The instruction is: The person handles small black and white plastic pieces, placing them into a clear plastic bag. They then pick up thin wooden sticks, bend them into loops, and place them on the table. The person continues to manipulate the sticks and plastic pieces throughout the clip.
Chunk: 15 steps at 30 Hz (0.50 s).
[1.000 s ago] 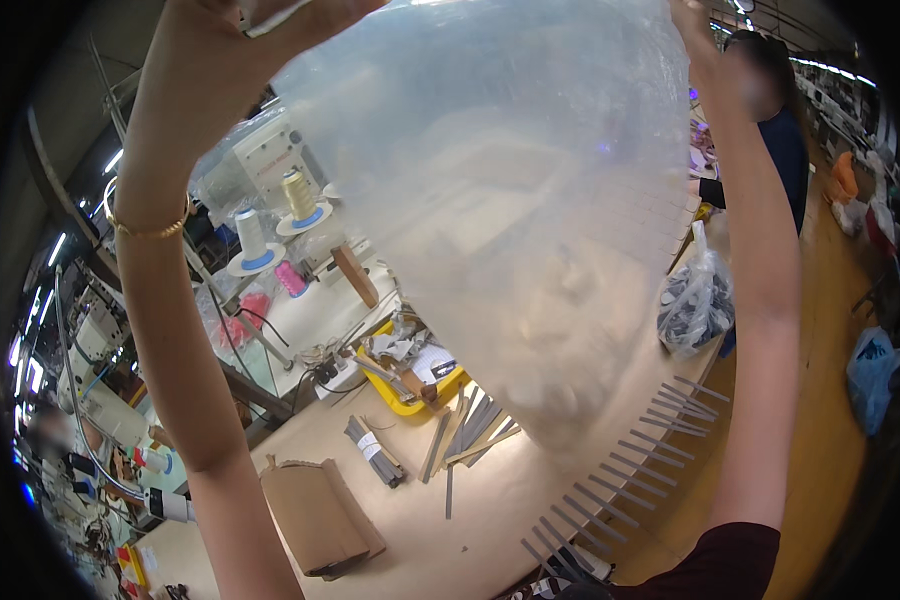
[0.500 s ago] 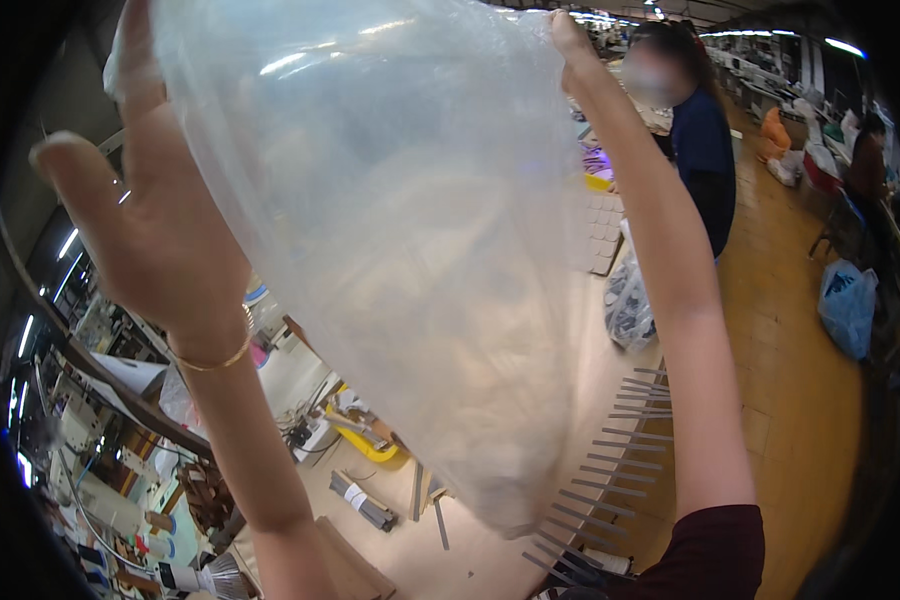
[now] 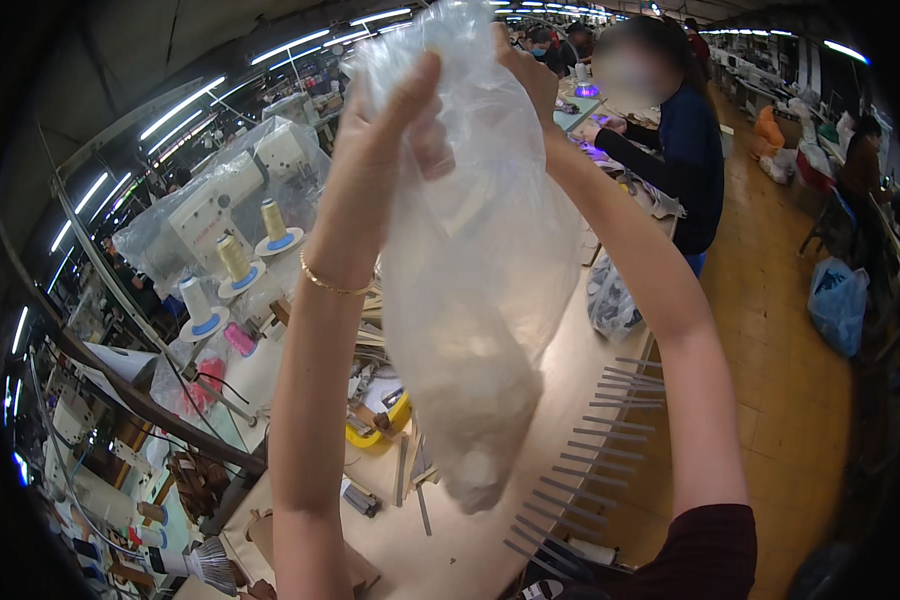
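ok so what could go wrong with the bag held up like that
The clear plastic bag, bunched at the top between the left hand and right hand, could slip from the grip. Its low end appears close to loose strips on the table and might drag them. The grey strips jutting past the table's edge could get knocked off.

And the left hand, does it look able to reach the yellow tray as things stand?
Probably not: the left hand is holding up the clear plastic bag, well above the yellow tray; it would likely need freeing first.
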Each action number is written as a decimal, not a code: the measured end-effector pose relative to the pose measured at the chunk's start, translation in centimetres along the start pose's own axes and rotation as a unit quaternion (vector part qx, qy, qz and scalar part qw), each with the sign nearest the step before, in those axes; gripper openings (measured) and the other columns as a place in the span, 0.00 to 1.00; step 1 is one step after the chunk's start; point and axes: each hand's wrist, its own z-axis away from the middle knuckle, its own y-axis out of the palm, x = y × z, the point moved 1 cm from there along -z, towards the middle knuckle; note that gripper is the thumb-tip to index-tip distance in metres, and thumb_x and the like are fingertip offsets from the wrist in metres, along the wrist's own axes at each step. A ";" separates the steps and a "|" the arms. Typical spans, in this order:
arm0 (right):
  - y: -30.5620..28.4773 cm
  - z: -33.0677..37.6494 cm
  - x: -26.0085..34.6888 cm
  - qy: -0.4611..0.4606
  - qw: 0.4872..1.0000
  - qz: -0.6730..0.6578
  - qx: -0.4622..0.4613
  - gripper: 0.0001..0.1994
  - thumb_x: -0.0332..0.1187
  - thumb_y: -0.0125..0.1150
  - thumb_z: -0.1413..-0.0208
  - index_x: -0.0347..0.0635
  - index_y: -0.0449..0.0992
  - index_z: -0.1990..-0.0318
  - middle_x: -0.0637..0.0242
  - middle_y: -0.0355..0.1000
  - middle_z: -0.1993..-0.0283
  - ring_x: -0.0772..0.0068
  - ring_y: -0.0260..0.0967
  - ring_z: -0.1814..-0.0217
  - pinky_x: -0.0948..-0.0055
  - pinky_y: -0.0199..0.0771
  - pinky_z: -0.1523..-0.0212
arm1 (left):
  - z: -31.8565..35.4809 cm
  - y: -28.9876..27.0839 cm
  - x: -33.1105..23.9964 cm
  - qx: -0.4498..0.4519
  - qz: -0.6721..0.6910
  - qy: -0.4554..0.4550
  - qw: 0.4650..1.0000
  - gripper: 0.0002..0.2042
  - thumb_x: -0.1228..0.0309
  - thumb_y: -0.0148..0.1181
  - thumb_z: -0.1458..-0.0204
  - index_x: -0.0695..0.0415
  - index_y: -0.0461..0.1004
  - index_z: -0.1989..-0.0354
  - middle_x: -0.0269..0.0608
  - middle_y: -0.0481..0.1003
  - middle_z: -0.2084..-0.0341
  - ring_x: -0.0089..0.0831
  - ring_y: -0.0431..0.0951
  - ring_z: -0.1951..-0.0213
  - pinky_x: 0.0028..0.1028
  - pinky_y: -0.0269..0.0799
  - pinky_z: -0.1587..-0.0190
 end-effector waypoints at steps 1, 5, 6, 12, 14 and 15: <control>-0.3 -0.2 0.4 0.026 0.999 -0.031 -0.015 0.29 0.61 0.55 0.45 0.45 0.71 0.50 0.55 0.79 0.70 0.51 0.78 0.66 0.57 0.77 0.63 | 0.1 -0.2 1.0 -0.007 -0.058 -0.039 0.998 0.41 0.51 0.73 0.55 0.62 0.58 0.40 0.40 0.74 0.62 0.26 0.78 0.65 0.23 0.76 0.66; -1.6 -0.1 0.9 0.052 0.975 -0.212 0.041 0.24 0.56 0.60 0.44 0.40 0.77 0.62 0.59 0.76 0.73 0.63 0.73 0.70 0.65 0.73 0.66 | 0.9 0.0 5.4 -0.022 -0.244 -0.055 0.968 0.50 0.51 0.75 0.57 0.66 0.49 0.35 0.49 0.74 0.54 0.30 0.78 0.59 0.24 0.76 0.62; -1.9 0.1 1.0 0.072 0.961 -0.250 0.090 0.23 0.54 0.62 0.44 0.39 0.78 0.66 0.62 0.74 0.75 0.70 0.71 0.72 0.69 0.71 0.68 | 1.0 -0.1 6.4 -0.043 -0.299 -0.083 0.950 0.53 0.50 0.75 0.58 0.66 0.46 0.34 0.54 0.73 0.50 0.33 0.77 0.55 0.27 0.77 0.58; -3.5 7.9 1.5 -0.155 0.929 -0.256 0.217 0.24 0.54 0.62 0.45 0.37 0.77 0.66 0.51 0.74 0.73 0.52 0.75 0.69 0.60 0.71 0.67 | 2.1 -0.5 10.4 -0.047 -0.282 -0.073 0.955 0.46 0.65 0.68 0.54 0.73 0.42 0.36 0.55 0.73 0.53 0.36 0.78 0.54 0.29 0.76 0.56; -3.5 10.8 0.3 -0.115 0.926 -0.289 0.216 0.21 0.51 0.62 0.44 0.37 0.77 0.63 0.51 0.74 0.73 0.51 0.75 0.68 0.60 0.71 0.67 | 2.9 -1.2 11.8 -0.116 -0.288 -0.074 0.948 0.42 0.67 0.67 0.53 0.71 0.44 0.37 0.53 0.73 0.55 0.34 0.78 0.57 0.27 0.76 0.59; -2.9 12.1 -0.5 -0.075 0.928 -0.298 0.212 0.20 0.50 0.62 0.43 0.38 0.76 0.61 0.51 0.74 0.73 0.49 0.75 0.67 0.59 0.71 0.66 | 3.6 -1.4 12.7 -0.132 -0.263 0.003 0.956 0.35 0.69 0.63 0.51 0.70 0.48 0.41 0.50 0.74 0.61 0.31 0.78 0.62 0.26 0.76 0.63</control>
